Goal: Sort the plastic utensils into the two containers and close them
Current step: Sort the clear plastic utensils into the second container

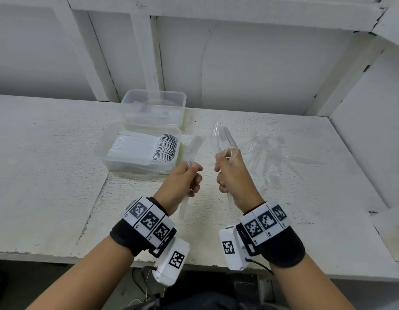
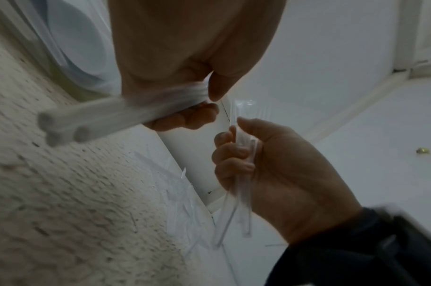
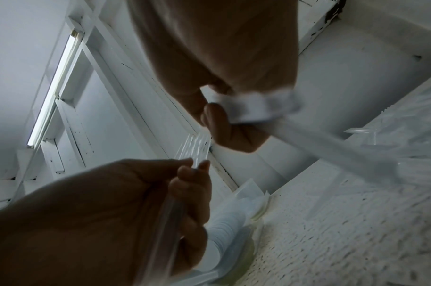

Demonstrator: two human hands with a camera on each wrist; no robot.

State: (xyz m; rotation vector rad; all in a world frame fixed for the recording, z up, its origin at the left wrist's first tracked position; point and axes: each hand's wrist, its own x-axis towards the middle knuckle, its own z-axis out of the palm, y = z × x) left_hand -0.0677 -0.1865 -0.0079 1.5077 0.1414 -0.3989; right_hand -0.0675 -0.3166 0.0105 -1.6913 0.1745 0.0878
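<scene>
My left hand (image 1: pixel 190 176) grips a small bundle of clear plastic forks (image 1: pixel 193 147), tines pointing up and away. Just right of it, my right hand (image 1: pixel 227 168) holds a second bundle of clear forks (image 1: pixel 223 136) the same way. In the left wrist view the handle ends (image 2: pixel 70 125) stick out below my left hand (image 2: pixel 185 63), and the right hand (image 2: pixel 270 164) faces it. A pile of loose clear forks (image 1: pixel 269 151) lies on the table at the right. The near open container (image 1: pixel 104 142) holds a stacked row of white spoons (image 1: pixel 149 148). The far container (image 1: pixel 153 95) holds a few clear utensils.
Both containers stand lidless at the left middle of the white textured table (image 1: pixel 48 164). A white wall with beams rises behind, and a side wall (image 1: pixel 373 130) closes the right. The table's front edge runs below my wrists.
</scene>
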